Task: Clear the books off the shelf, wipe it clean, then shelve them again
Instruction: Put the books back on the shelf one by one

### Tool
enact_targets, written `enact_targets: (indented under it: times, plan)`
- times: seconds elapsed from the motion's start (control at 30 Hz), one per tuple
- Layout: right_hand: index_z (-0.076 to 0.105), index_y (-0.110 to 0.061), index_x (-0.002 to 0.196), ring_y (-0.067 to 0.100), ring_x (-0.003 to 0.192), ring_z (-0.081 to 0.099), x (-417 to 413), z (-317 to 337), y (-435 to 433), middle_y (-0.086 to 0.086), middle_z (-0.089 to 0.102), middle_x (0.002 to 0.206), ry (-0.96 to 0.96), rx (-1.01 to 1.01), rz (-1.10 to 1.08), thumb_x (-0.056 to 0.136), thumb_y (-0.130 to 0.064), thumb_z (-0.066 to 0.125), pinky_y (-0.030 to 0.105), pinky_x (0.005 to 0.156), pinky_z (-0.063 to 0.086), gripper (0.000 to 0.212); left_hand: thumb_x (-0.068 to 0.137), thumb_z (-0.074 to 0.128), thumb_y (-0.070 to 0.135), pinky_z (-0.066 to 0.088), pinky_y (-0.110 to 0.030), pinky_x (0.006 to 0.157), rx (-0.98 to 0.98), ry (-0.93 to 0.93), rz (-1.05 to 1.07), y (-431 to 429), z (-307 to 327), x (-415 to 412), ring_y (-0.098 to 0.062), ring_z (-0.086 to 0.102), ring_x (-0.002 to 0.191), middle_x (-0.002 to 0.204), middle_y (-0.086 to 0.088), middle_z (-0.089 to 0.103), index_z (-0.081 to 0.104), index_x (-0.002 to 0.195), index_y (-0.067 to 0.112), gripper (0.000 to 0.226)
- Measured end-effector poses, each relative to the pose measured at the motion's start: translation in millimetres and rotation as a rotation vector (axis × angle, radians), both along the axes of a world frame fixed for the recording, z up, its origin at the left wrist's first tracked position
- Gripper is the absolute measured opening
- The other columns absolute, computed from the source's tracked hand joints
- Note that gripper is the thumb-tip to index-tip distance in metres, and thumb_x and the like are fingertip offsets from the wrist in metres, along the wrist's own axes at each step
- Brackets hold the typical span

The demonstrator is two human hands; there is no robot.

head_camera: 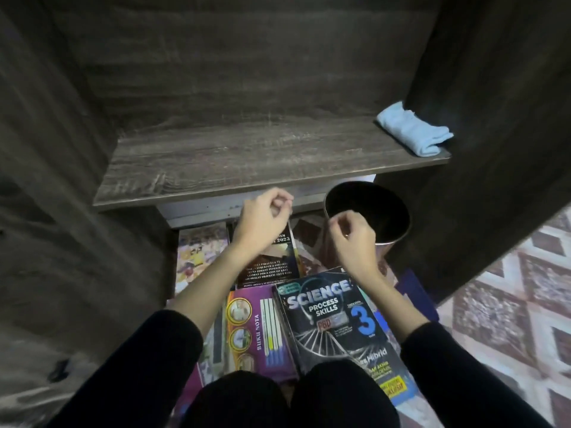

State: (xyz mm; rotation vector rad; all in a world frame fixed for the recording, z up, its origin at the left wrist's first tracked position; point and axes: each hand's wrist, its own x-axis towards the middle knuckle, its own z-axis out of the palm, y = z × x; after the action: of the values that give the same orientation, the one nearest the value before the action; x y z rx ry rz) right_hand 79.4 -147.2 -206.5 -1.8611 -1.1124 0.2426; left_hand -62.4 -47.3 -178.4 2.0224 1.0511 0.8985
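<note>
The dark wooden shelf board (pixel 247 156) carries no books. A folded light-blue cloth (pixel 411 131) lies at its right end. Several books lie on the floor below: a black Science Process Skills book (pixel 333 319), a purple Buku Nota book (pixel 262 329), a dark book (pixel 272 264) and a yellowish one (pixel 200 254). My left hand (pixel 265 217) hovers just under the shelf's front edge, fingers curled with nothing visible in them. My right hand (pixel 352 233) is curled the same way, at the near rim of a round bin.
A round metal bin (pixel 401 208) with a dark inside stands on the floor under the shelf's right half. Dark wooden side panels close in on the left and right. Patterned carpet (pixel 509 298) shows at the right. My knees are at the bottom centre.
</note>
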Motion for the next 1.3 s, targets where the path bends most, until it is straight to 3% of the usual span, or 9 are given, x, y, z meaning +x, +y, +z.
enact_targets:
  times: [0.17,0.3,0.43,0.53,0.7,0.77,0.83,1.03,1.3]
  plan:
    - [0.059,-0.008,0.089,0.020,0.087,0.054,18.5,-65.0,-6.4,0.004,0.058,0.090,0.065,-0.213,-0.039,0.094,-0.010,0.052,0.029,0.078,0.040,0.009,0.091,0.058,0.014,0.041,-0.004,0.064,-0.216,0.247,-0.048,-1.5,-80.2,-2.5,-0.004,0.059,0.070,0.093,-0.007,0.069,0.065,0.106,0.010,0.017]
    - [0.054,-0.001,0.117,0.029,0.108,0.054,38.3,-123.1,-11.9,0.015,0.058,0.117,0.125,-0.505,-0.090,0.094,-0.026,0.057,0.036,0.094,0.044,0.034,0.092,0.058,0.034,0.042,-0.031,0.095,-0.602,0.494,0.030,-3.7,-142.9,-6.3,-0.027,0.051,0.119,0.133,-0.012,0.051,0.046,0.133,0.008,0.050]
    - [0.038,-0.004,0.137,0.033,0.127,0.041,54.8,-165.2,-18.3,0.018,0.041,0.140,0.217,-0.765,-0.125,0.088,-0.048,0.060,0.041,0.104,0.036,0.069,0.092,0.059,0.034,0.042,-0.026,0.076,-0.933,0.379,0.039,-13.3,-184.3,-9.2,-0.016,0.055,0.091,0.103,-0.002,0.059,0.057,0.121,0.020,0.033]
    - [0.031,-0.010,0.142,0.036,0.127,0.041,64.9,-187.9,-20.5,0.018,0.042,0.140,0.328,-0.869,-0.135,0.082,-0.060,0.061,0.048,0.106,0.037,0.084,0.092,0.060,0.028,0.040,-0.021,0.062,-0.977,0.267,0.115,-16.7,-204.6,-6.2,-0.007,0.051,0.073,0.098,0.000,0.058,0.057,0.115,0.022,0.024]
    - [0.060,-0.016,0.110,0.024,0.093,0.063,79.9,-219.3,-21.4,0.006,0.065,0.109,0.455,-0.824,-0.102,0.071,-0.068,0.067,0.037,0.088,0.052,0.066,0.083,0.069,0.036,0.051,-0.034,0.080,-1.003,0.154,0.235,-23.4,-222.8,-7.2,-0.017,0.061,0.085,0.100,-0.005,0.068,0.065,0.107,0.013,0.033]
    - [0.062,-0.019,0.091,0.020,0.078,0.067,81.0,-214.0,-19.6,0.003,0.071,0.092,0.554,-0.768,-0.076,0.077,-0.051,0.071,0.035,0.078,0.055,0.036,0.080,0.070,0.042,0.053,-0.037,0.084,-0.992,0.133,0.283,-28.2,-226.7,-7.5,-0.019,0.063,0.086,0.095,-0.003,0.070,0.068,0.104,0.016,0.035]
    - [0.061,-0.019,0.082,0.026,0.082,0.070,82.9,-209.4,-17.5,0.007,0.073,0.090,0.620,-0.736,-0.055,0.080,-0.037,0.072,0.041,0.083,0.055,0.021,0.078,0.071,0.045,0.053,-0.037,0.083,-0.986,0.123,0.337,-31.4,-228.9,-4.9,-0.022,0.064,0.087,0.092,-0.004,0.071,0.070,0.099,0.018,0.034]
    - [0.065,-0.017,0.085,0.026,0.084,0.071,83.1,-210.9,-22.3,0.008,0.074,0.091,0.706,-0.650,-0.065,0.080,-0.032,0.073,0.045,0.088,0.054,0.018,0.071,0.080,0.038,0.052,-0.038,0.084,-1.162,-0.012,0.460,-33.5,-230.2,-0.2,-0.023,0.062,0.088,0.095,-0.007,0.070,0.068,0.098,0.010,0.040]
    - [0.063,-0.015,0.097,0.025,0.088,0.071,85.0,-209.0,-20.6,0.009,0.073,0.097,0.819,-0.619,-0.016,0.082,-0.026,0.072,0.044,0.091,0.053,0.020,0.069,0.081,0.011,0.052,-0.020,0.051,-1.291,-0.250,0.317,-36.1,-224.0,9.9,-0.009,0.070,0.067,0.091,-0.007,0.074,0.069,0.099,0.009,0.033]
